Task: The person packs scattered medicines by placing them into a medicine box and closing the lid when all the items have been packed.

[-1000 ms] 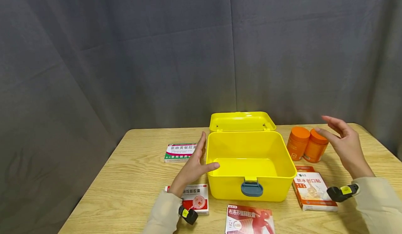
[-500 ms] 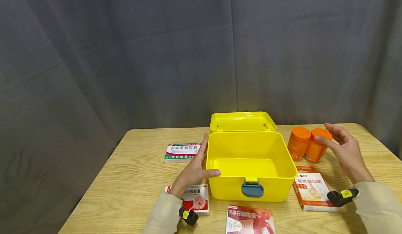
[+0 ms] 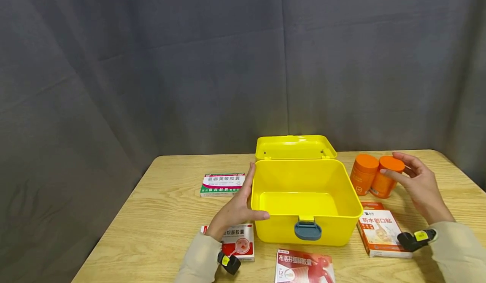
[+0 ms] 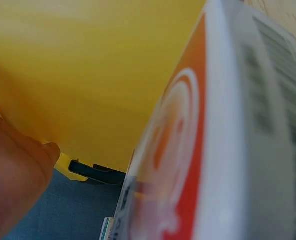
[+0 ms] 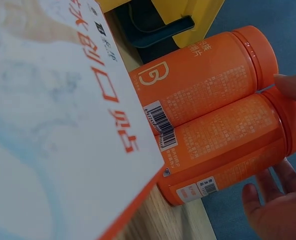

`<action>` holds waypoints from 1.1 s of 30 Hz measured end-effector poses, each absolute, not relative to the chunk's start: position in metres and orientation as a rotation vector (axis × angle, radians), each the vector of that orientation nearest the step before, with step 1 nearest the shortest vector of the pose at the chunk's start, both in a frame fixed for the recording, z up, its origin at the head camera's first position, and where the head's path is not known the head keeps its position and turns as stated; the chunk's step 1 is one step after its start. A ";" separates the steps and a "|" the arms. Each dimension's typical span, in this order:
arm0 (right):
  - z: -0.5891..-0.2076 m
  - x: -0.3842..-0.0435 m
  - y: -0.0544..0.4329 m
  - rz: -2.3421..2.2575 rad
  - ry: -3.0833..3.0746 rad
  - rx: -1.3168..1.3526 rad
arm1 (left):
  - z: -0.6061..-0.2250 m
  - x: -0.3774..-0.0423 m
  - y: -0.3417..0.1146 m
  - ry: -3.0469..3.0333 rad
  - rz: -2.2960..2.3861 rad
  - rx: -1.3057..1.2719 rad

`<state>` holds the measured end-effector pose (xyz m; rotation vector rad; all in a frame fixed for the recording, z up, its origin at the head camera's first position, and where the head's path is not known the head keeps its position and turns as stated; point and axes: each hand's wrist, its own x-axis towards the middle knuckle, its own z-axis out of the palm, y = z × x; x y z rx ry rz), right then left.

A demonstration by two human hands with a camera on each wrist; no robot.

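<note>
An open yellow storage box (image 3: 303, 230) with a blue-grey latch (image 3: 308, 230) stands at the middle of the table. My left hand (image 3: 237, 209) rests against its left wall, fingers extended and thumb across the front corner. In the left wrist view, the thumb (image 4: 50, 150) shows by the box's yellow wall. My right hand (image 3: 419, 186) holds the right-hand orange jar (image 3: 383, 184) by its lid, thumb on the near side and fingers on the far side. A second orange jar (image 3: 363, 177) stands close against it. In the right wrist view, the thumb (image 5: 292, 87) lies at the lid.
A bandage box (image 3: 383, 232) lies below my right hand. A red-and-white medicine box (image 3: 241, 241) is partly hidden by my left wrist. Another red medicine box (image 3: 303, 268) lies in front of the storage box, and a green-and-white one (image 3: 220, 186) behind my left hand. A grey curtain (image 3: 212, 84) hangs behind.
My right hand has come down onto the right-hand orange jar and closed around its lid. My left hand stays at the yellow box's left side.
</note>
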<state>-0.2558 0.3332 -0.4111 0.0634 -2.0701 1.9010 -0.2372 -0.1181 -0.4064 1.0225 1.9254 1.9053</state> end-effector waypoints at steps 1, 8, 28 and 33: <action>-0.412 -0.256 0.334 1.912 -2.061 0.066 | -0.406 -0.237 -0.117 1.930 1.903 1.024; -0.416 -0.255 0.337 2.047 -1.954 0.110 | -0.406 -0.236 -0.116 1.922 1.895 1.000; -0.413 -0.255 0.335 2.147 -1.882 0.064 | -0.403 -0.238 -0.117 2.091 1.820 0.961; -0.414 -0.255 0.332 2.172 -1.860 0.046 | -0.402 -0.237 -0.119 2.030 1.852 0.989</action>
